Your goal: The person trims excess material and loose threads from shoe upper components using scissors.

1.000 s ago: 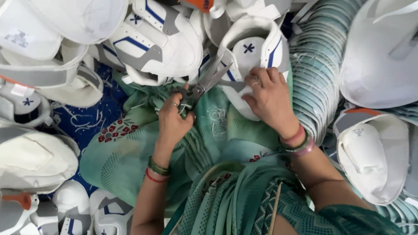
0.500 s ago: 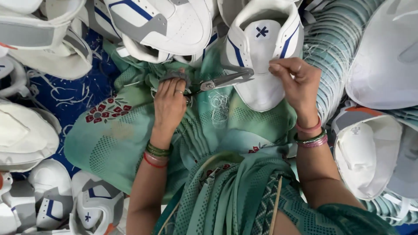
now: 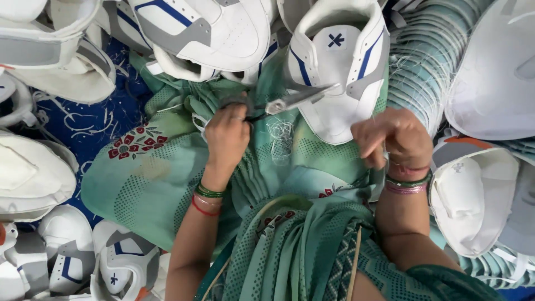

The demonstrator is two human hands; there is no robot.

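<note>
- The left hand (image 3: 227,134) has its grip closed around the handles of the scissors (image 3: 284,103), blades pointing right, tips over the shoe.
- The white shoe upper (image 3: 334,72) with blue stripes lies on the green cloth (image 3: 145,178) over the lap, just above both hands.
- The right hand (image 3: 390,136) is loosely curled beside the upper's lower edge; whether it pinches a thread, I cannot tell.
- More white uppers (image 3: 33,178) lie piled all around.

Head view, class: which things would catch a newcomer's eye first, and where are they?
Centre top, a white shoe upper with blue stripes lies on green patterned cloth. The left hand holds scissors whose blades point at it, while the right hand hovers closed beside it. More white shoe uppers are heaped all around.
</note>
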